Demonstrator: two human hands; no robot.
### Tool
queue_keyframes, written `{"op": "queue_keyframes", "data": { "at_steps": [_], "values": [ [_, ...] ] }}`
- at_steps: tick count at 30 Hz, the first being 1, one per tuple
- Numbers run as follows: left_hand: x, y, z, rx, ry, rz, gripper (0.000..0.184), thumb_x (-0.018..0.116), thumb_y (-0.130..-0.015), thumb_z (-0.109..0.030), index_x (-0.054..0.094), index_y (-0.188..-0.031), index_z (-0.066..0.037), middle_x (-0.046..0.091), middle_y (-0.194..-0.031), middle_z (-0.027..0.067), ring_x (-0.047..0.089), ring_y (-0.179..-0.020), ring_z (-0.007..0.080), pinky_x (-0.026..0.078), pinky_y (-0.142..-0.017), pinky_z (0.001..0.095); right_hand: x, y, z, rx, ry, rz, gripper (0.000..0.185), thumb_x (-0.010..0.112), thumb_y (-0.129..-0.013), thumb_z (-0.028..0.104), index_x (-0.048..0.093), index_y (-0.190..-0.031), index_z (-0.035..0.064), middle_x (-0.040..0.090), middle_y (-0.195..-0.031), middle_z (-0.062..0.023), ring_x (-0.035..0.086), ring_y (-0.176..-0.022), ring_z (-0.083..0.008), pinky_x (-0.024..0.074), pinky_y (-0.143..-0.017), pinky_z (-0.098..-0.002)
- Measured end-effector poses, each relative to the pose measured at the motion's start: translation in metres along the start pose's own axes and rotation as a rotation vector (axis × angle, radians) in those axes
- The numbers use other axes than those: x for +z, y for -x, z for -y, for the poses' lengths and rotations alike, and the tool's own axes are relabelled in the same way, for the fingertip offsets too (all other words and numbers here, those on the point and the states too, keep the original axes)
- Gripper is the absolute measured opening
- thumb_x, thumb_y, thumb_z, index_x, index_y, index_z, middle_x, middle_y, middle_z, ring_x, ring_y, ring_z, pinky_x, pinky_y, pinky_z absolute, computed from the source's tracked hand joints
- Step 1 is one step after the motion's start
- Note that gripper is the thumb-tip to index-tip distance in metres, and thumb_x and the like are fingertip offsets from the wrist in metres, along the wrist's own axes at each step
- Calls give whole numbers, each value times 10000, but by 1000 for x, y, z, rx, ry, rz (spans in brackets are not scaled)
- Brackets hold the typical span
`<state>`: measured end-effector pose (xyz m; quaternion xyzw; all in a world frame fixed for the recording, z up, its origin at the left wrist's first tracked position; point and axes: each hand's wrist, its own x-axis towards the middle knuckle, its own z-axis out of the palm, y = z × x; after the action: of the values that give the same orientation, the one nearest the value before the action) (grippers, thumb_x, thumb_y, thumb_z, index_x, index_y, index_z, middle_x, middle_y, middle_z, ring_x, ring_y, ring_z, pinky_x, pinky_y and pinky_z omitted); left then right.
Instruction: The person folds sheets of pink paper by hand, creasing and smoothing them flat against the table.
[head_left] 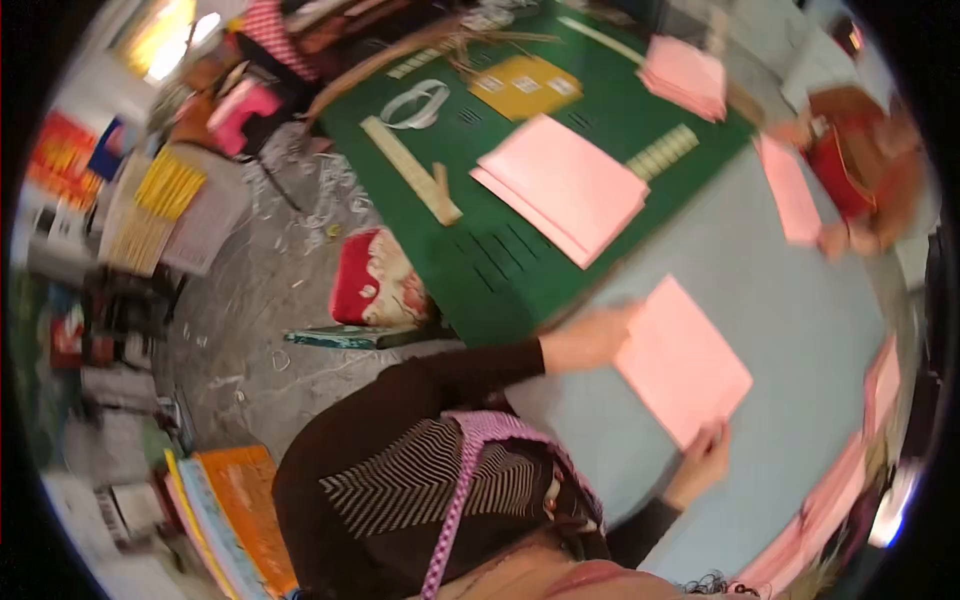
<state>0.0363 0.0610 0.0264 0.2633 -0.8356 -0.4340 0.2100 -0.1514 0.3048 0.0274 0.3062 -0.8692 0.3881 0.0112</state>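
A pink paper sheet (682, 362), perhaps several layers thick, is between my two hands above the light grey table surface (800, 340). My left hand (590, 340) grips its left edge, the fingertips partly hidden by blur. My right hand (700, 465) is closed on the sheet's near corner, with the fingers bent over the edge. Just beyond, a stack of pink paper (565, 185) lies on the green mat (500, 310).
Another person in red (845, 165) handles a pink strip (790, 190) across the table. More pink paper (685, 75), a yellow card (525, 87) and a white strap coil (415, 105) lie on the mat. A red patterned stool (375, 280) stands beside it. Pink sheets (815, 515) line the right edge.
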Motion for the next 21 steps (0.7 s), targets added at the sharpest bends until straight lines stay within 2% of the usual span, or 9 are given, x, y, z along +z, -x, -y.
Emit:
{"op": "queue_keyframes", "data": {
  "at_steps": [1,2,3,4,8,10,14,16,21],
  "values": [
    [5,-1,7,33,-8,-17,496,540,-849,-66,426,-1323,23,560,-1169,276,564,-1047,435,469,-881,476,1,-1,3,-95,-36,-49,318,620,-935,204,630,-1151,-29,579,-641,-95,491,-548,-150,430,-514,-326],
    [1,0,4,33,-34,-64,496,540,-849,-66,426,-1323,23,560,-1169,276,564,-1047,435,469,-881,476,-3,-1,14,-69,70,-19,288,623,-932,176,633,-1130,-33,574,-635,-93,484,-544,-151,427,-512,-327],
    [-1,0,0,18,-50,-35,497,550,-844,-57,417,-1311,46,574,-1104,279,574,-999,439,472,-837,495,-5,-1,21,25,19,37,238,617,-929,130,639,-1095,-39,591,-652,-101,505,-554,-155,432,-515,-324],
    [-2,0,-3,5,-60,4,498,559,-839,-48,409,-1299,69,587,-1040,282,585,-950,442,475,-794,513,-3,-2,20,2,7,39,238,617,-929,130,639,-1095,-39,591,-652,-101,505,-554,-155,432,-515,-324],
    [-5,3,-6,17,-38,8,451,556,-852,-41,425,-1269,69,587,-1028,269,584,-945,438,472,-781,506,0,1,7,-169,109,-99,198,596,-923,88,646,-1058,-48,665,-743,-155,586,-607,-204,472,-558,-338],
    [-7,4,-8,29,-82,8,418,562,-847,-40,442,-1234,63,584,-1008,263,585,-932,429,469,-766,503,0,1,3,-303,247,-139,209,598,-912,91,650,-1063,-44,696,-799,-171,633,-641,-263,500,-603,-379],
    [-7,2,-8,42,-91,4,388,563,-846,-42,457,-1206,59,586,-996,256,584,-924,425,467,-764,500,-2,4,3,-198,246,-80,204,603,-908,116,670,-1052,-12,714,-889,-149,662,-746,-293,494,-697,-401],
    [-7,1,-9,-19,-106,61,391,561,-846,-43,463,-1212,55,590,-1015,252,588,-935,422,470,-775,492,-1,7,2,-92,307,-21,190,596,-938,154,672,-1062,32,697,-1013,-94,602,-925,-271,418,-859,-379],
    [-7,2,-7,-9,-114,47,435,556,-870,-75,454,-1278,36,602,-1032,249,588,-976,420,474,-815,490,0,7,1,-100,352,-32,186,596,-937,154,673,-1059,37,691,-985,-89,603,-926,-264,418,-853,-377]
  ]
}}
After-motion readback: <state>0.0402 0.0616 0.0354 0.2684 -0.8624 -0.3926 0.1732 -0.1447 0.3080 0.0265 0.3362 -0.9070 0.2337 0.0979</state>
